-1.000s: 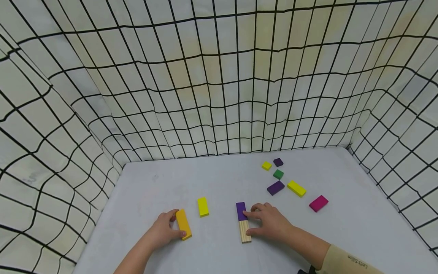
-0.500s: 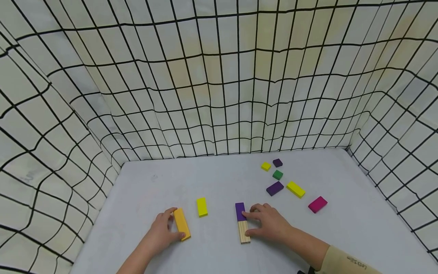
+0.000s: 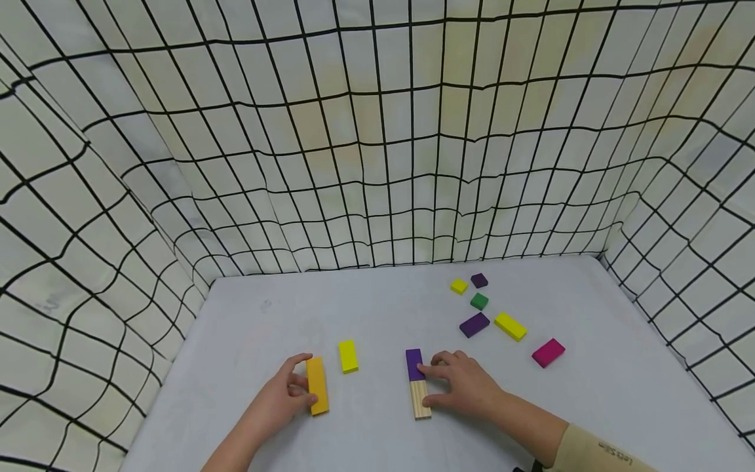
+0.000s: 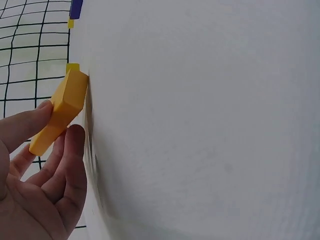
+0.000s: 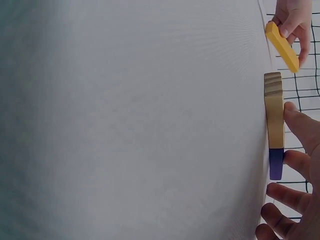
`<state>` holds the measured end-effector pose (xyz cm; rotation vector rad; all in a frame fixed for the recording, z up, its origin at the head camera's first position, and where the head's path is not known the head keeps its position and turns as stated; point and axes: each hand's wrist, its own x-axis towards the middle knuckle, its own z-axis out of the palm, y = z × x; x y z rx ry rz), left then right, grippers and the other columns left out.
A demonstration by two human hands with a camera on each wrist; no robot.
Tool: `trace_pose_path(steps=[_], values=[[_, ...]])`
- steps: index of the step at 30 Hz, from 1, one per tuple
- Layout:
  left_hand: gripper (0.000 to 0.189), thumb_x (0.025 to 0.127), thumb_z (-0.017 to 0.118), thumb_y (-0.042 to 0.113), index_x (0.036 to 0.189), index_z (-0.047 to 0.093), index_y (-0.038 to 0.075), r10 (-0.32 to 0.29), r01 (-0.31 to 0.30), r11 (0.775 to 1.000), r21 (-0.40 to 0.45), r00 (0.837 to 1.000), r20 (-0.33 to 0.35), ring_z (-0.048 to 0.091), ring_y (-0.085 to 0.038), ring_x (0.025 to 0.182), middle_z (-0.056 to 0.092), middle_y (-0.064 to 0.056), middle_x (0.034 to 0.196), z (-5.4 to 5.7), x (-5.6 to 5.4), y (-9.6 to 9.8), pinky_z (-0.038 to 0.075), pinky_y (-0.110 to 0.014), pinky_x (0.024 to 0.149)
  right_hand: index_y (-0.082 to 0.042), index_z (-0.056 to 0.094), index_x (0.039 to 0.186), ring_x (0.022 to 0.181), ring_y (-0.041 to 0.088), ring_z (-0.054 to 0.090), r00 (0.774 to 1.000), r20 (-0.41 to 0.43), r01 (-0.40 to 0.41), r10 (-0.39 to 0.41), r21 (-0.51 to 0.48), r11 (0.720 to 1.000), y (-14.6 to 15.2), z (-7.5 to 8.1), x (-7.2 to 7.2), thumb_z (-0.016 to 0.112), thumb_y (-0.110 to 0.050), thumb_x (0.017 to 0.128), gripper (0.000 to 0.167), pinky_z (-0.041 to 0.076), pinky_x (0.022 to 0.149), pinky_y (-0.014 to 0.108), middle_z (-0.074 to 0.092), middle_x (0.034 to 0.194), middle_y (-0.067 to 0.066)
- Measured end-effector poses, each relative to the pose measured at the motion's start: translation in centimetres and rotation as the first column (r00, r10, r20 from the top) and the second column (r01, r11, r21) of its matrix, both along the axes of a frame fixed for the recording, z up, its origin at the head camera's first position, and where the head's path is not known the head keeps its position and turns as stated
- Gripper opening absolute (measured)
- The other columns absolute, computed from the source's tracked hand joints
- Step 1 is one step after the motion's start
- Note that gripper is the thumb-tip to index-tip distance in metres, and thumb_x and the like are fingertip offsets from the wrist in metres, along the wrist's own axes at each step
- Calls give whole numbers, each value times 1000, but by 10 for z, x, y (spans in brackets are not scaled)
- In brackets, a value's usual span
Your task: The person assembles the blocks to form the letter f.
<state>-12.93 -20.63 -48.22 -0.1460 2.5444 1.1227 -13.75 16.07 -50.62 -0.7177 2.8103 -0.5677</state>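
My left hand [image 3: 277, 401] holds an orange block [image 3: 317, 385] between thumb and fingers, the block's long side running away from me. In the left wrist view the thumb [image 4: 30, 124] lies against one face and the block tilts up at one end. A yellow block [image 3: 348, 356] lies just right of it. A purple block [image 3: 414, 364] and a bare wooden block [image 3: 421, 401] stand end to end in one line. My right hand [image 3: 472, 388] touches this pair from the right, index finger at the purple block and thumb at the wooden one.
Farther back on the white table [image 3: 330, 301] lie a magenta block [image 3: 548, 353], a long yellow block [image 3: 510, 326], a dark purple block [image 3: 474, 324], and small green [image 3: 480, 301], yellow [image 3: 459, 286] and dark purple [image 3: 480, 280] blocks. Black netting [image 3: 407, 157] surrounds the table's back and sides.
The orange block has turned slightly, its far end swinging right, as my left fingers shifted on it. My right hand and the purple and wooden blocks stay put.
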Motion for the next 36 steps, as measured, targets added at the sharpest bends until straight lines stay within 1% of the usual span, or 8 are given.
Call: trace_pose_path(steps=[4,6,11,15,19,25,34,36], values=[[79,82,81,16,148,37,21,9,-8,999,32,1000,-10,60,-17,77,63,-3,101,3,1,0,50,-32,67,-29,62,137,105,21,52,1000,-4,-4,4,-3,1000,-1,0,0,72,-59,82,63,47,93,45,60,122,0],[79,83,81,17,148,37,23,23,-22,999,45,1000,-10,61,-17,78,63,-3,102,6,1,1,49,-32,67,-29,62,137,105,21,52,1000,-6,-5,5,-3,1000,-1,1,0,72,-59,82,63,47,93,46,60,122,0],[79,83,80,20,149,36,27,51,-49,995,83,999,-15,63,-17,83,64,-5,108,12,0,4,50,-33,70,-28,62,137,107,22,52,1000,2,-3,3,-1,1000,-2,1,1,72,-58,82,63,47,93,46,60,122,1],[79,85,78,20,151,36,29,63,-58,993,102,997,-46,64,-17,88,64,-5,111,16,-4,10,53,-33,73,-28,62,137,107,23,52,1000,5,4,-4,-1,1000,-2,2,1,72,-57,82,63,47,94,47,60,122,1],[78,86,77,18,151,37,32,69,-60,990,127,995,-69,64,-17,87,64,-5,110,18,-7,19,52,-31,72,-29,62,137,106,22,52,1000,7,14,-14,6,1000,-3,2,0,73,-58,81,63,47,93,46,60,123,1],[77,87,77,16,152,38,31,52,-35,984,176,994,-95,64,-17,87,64,-4,110,21,-10,34,52,-31,72,-29,63,136,105,21,52,1000,22,13,-13,6,1000,-3,2,1,73,-58,81,63,47,92,45,60,122,0],[75,88,77,17,151,40,33,3,26,981,194,989,-150,63,-16,87,64,-2,111,24,-25,56,51,-31,70,-28,62,137,106,22,52,1000,1,10,-10,11,1000,-2,4,1,73,-57,82,64,47,93,45,60,123,1],[75,88,76,17,151,40,33,3,28,981,193,988,-157,63,-16,86,64,-2,110,24,-28,60,51,-31,70,-28,62,137,106,22,52,1000,2,7,-7,14,1000,-1,4,1,73,-58,82,64,47,93,45,60,123,1]])
